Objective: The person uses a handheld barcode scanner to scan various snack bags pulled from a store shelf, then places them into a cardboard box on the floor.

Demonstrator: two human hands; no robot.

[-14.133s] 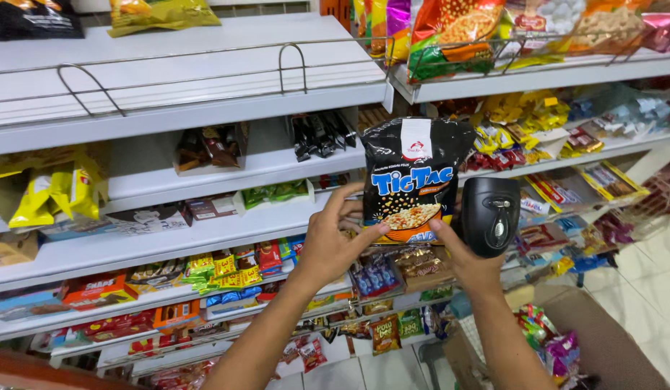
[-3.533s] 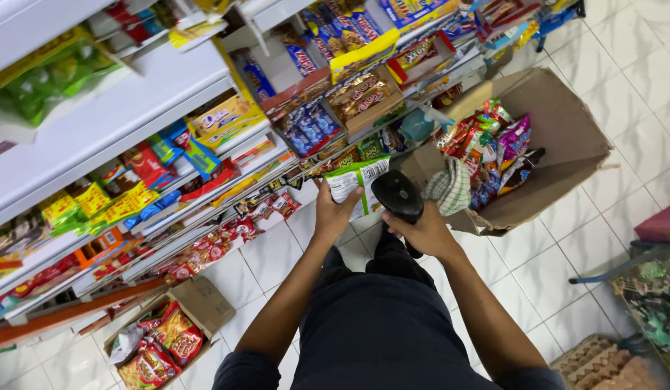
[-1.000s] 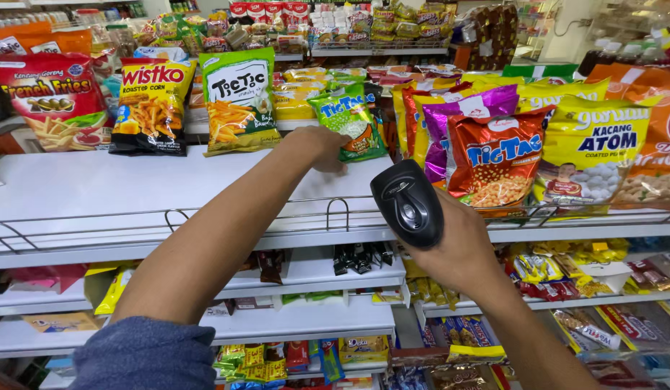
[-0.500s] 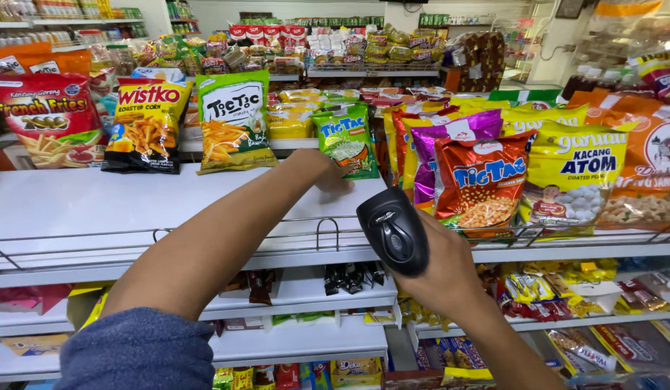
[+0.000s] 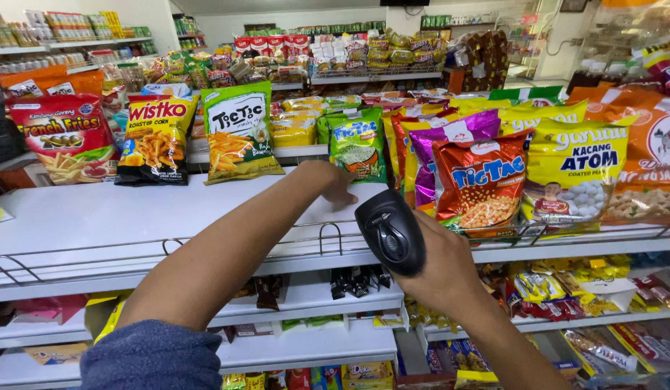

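My right hand (image 5: 439, 263) is wrapped tight around the grip of a black handheld barcode scanner (image 5: 390, 231), held below the front edge of the top shelf (image 5: 132, 217), its head pointing up and to the left. My left hand (image 5: 333, 182) is stretched out over that white shelf, palm down and fingers loosely curled, resting on the shelf surface with nothing pinched in it. It lies just in front of a small green snack bag (image 5: 356, 144), close to the bag's lower edge; I cannot tell whether the fingertips touch it.

To the right of the green bag stands a row of 3 upright bags: a purple bag (image 5: 450, 141), a red snack bag (image 5: 479, 184) in front of it, and a yellow bag of coated peanuts (image 5: 577, 173). To the left stand a green-and-white stick-snack bag (image 5: 239, 131) and a black-and-yellow corn snack bag (image 5: 156, 141). A wire rail (image 5: 205, 242) runs along the shelf front.
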